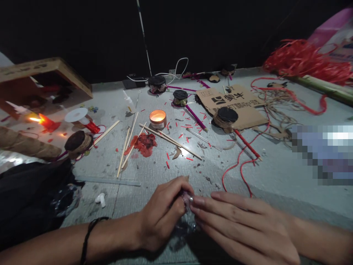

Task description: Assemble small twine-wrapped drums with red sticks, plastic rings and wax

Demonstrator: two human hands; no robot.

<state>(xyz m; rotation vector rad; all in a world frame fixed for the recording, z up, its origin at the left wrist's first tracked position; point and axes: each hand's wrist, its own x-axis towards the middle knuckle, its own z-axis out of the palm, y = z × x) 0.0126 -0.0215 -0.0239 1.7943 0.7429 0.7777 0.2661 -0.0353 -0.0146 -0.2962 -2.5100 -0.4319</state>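
In the head view, my left hand is closed, thumb against curled fingers, around a crinkled piece of clear, purplish plastic. My right hand comes in from the right with its fingers straight and pressed together. Its fingertips meet the same plastic; the right thumb is hidden. More shiny plastic seems to hang in the shadow below. Beyond the hands lie thin wooden sticks, a patch of melted red wax and a lit candle in a metal cup.
Small black-topped drums on coloured handles stand around flattened cardboard. A burning red candle is at left near a white spool. Red cord runs across the right side. A white earbud lies beside black cloth.
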